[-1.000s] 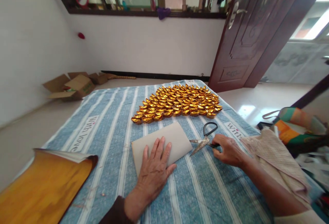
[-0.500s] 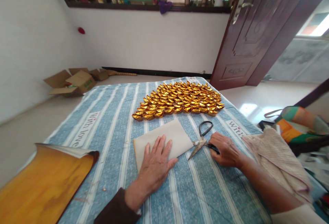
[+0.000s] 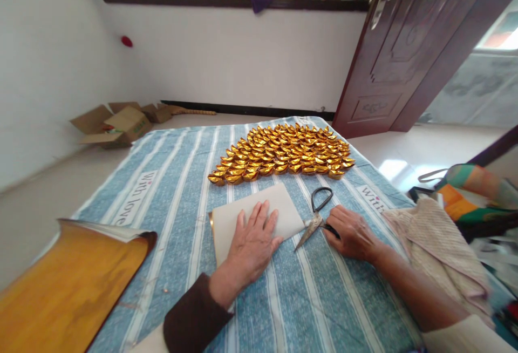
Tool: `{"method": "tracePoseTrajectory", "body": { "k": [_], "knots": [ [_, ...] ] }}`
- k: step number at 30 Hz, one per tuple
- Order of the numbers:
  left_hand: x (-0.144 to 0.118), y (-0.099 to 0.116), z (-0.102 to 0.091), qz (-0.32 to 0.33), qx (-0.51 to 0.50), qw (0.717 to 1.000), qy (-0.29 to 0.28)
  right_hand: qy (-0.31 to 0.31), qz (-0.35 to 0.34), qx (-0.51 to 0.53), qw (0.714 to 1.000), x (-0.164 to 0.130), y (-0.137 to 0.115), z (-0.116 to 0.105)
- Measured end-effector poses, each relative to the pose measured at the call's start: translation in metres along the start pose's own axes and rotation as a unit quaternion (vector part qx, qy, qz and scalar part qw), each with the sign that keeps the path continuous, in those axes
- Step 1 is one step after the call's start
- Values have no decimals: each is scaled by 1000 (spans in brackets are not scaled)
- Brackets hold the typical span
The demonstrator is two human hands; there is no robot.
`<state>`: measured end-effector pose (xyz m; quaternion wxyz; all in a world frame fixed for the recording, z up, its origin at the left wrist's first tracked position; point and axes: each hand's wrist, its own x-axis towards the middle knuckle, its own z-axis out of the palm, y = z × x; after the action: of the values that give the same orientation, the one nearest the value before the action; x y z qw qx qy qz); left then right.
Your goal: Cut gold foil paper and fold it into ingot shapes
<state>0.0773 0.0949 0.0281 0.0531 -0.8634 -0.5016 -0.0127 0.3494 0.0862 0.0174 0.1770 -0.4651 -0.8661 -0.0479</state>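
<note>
My left hand [image 3: 254,239] lies flat with fingers spread on a sheet of pale paper [image 3: 279,202] that shows a gold edge on its left side. To the right, my right hand [image 3: 350,232] is closed around one black handle of a pair of scissors [image 3: 313,224]. The scissors rest on the cloth with the other handle loop pointing away, and their blades lie beside the paper's right corner. Beyond the paper sit many folded gold paper ingots [image 3: 283,153], packed in rows.
A blue-and-white striped cloth [image 3: 182,180] covers the table. Large gold sheets [image 3: 68,283] lie at the left front. A beige towel [image 3: 437,250] hangs at the right edge. Cardboard boxes [image 3: 121,123] stand on the floor, and a brown door [image 3: 396,51] is at the back right.
My left hand has shifted slightly right and away on the paper, and more of its sleeve shows. The right hand stays on the scissors handle. The view has tilted slightly.
</note>
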Motion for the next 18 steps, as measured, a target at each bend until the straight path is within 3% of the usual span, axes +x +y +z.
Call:
{"method": "tracePoseTrajectory", "body": {
  "k": [10, 18],
  "knots": [
    [-6, -6, 18, -25, -18, 999, -25, 3, -27, -25, 999, -1, 0, 1],
    [-4, -6, 14, -36, -41, 996, -68, -5, -39, -49, 998, -4, 2, 1]
  ]
}}
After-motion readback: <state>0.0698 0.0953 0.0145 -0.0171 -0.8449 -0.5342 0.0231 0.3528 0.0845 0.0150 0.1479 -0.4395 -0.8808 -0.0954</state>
